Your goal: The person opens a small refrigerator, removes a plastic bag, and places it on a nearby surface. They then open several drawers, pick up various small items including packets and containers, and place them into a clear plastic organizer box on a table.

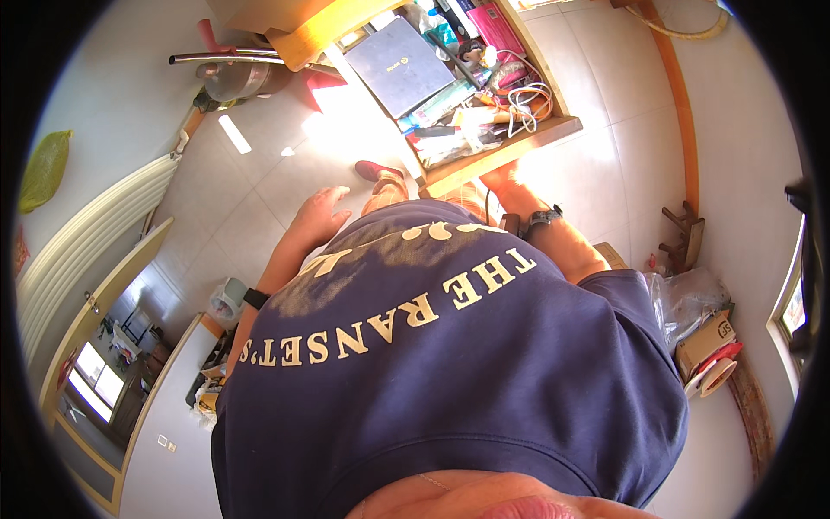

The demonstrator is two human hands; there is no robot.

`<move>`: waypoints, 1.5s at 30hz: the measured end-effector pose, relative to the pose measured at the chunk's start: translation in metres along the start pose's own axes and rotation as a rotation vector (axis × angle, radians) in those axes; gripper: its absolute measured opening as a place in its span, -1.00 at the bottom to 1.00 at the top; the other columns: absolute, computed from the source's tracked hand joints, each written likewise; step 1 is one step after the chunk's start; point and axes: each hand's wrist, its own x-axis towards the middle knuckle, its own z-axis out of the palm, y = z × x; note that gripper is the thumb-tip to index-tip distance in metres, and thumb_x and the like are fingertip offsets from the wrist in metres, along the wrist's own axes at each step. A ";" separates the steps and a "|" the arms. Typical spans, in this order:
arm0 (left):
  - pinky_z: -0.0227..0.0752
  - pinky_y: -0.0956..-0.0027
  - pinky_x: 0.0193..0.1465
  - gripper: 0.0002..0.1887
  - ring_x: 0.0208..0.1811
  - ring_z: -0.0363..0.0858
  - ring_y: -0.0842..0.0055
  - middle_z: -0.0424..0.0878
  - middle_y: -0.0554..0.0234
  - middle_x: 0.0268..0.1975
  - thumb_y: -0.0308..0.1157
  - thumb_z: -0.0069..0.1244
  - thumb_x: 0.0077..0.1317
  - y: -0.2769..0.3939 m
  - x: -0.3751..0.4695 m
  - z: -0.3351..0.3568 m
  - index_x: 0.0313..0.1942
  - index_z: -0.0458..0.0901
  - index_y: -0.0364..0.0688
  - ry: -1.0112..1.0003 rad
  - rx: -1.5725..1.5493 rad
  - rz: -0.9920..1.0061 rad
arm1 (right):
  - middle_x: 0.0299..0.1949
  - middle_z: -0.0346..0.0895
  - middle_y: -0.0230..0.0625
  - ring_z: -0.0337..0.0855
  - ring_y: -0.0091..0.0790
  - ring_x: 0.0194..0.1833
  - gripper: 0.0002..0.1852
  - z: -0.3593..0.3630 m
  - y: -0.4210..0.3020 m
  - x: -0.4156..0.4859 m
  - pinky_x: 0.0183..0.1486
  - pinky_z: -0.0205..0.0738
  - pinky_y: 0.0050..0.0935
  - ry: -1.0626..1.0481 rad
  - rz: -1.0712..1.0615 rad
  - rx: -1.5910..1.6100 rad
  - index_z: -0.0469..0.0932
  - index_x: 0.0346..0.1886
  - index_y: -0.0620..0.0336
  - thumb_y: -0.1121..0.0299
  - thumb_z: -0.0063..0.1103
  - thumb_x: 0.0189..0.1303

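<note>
An open wooden drawer juts out in front of my body. My right hand is at the underside of its front board, its fingers hidden by the board and glare; whether it grips cannot be told. My left hand hangs empty beside my shirt, thumb and fingers apart, left of the drawer. Inside the drawer lie a flat dark blue box or case, a pink box, a coiled white cable, a black rod-like item and a jumble of small things and plastic bags.
Left are a white radiator, an open door and a large clear plastic bottle near metal tubes. Right stand a small wooden rack, a clear plastic bag and a cardboard box by the wall.
</note>
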 end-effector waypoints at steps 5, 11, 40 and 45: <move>0.46 0.18 0.13 -0.63 0.04 0.59 0.12 0.62 -0.07 0.00 -0.36 0.07 0.24 0.024 0.047 -0.020 0.04 0.53 -0.27 0.162 0.070 0.298 | 0.13 0.53 -0.07 0.57 -0.03 0.11 -0.40 -0.007 0.004 -0.001 0.19 0.46 0.09 -0.010 0.013 -0.012 0.48 0.16 0.16 -0.14 -0.19 0.37; 0.50 0.13 0.02 -0.69 -0.07 0.60 0.06 0.64 -0.07 -0.15 -0.45 0.07 0.16 0.066 0.099 -0.024 -0.06 0.56 -0.26 0.285 0.233 0.593 | 0.12 0.53 -0.07 0.57 -0.03 0.10 -0.40 -0.013 0.004 -0.017 0.18 0.46 0.08 -0.015 0.006 -0.047 0.48 0.16 0.16 -0.14 -0.19 0.37; 0.36 0.14 0.21 -0.45 0.17 0.44 0.22 0.50 0.11 0.05 0.07 0.10 0.19 0.118 0.170 0.024 0.06 0.59 -0.11 0.360 0.450 0.467 | 0.08 0.56 -0.05 0.59 -0.03 0.06 -0.40 -0.027 0.004 -0.003 0.15 0.49 0.04 -0.104 -0.050 -0.100 0.48 0.15 0.18 -0.14 -0.19 0.37; 0.46 0.10 0.08 -0.43 -0.08 0.64 0.14 0.65 -0.06 -0.14 0.01 0.14 0.17 0.123 0.170 0.023 0.04 0.55 -0.22 0.187 0.242 0.413 | 0.07 0.56 -0.05 0.60 -0.03 0.06 -0.40 -0.028 0.003 -0.004 0.14 0.50 0.03 -0.099 -0.051 -0.119 0.48 0.15 0.19 -0.14 -0.19 0.37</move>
